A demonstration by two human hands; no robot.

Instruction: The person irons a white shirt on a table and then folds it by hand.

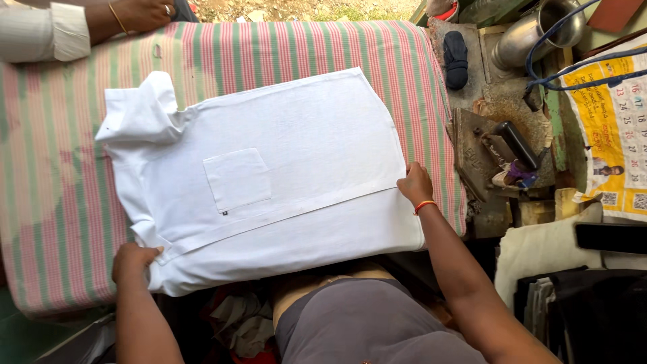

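Two bare hands are holding a white shirt [283,182] flat across the ironing table [60,202], which is padded with a pink-and-green striped cloth. The left hand [133,261] is closing over the near-left edge of the shirt, fingers curled down onto the fabric just below the collar end, apparently pinning that corner. The right hand [415,183] is pressing on the shirt's front strip at the right, fingers bent and resting on the seam line, seemingly keeping the panel taut between both hands. The shirt is lying front up in the middle of the table, collar [145,108] rumpled at the far left, a square chest pocket [237,178] facing up, hem toward the right. The weave is looking thin, smooth and mostly uncreased. A dark, heavy iron [502,152] is resting on a worn stand just right of the table. Another person's hand [138,13], with a bangle and ring, is resting on the far-left edge.
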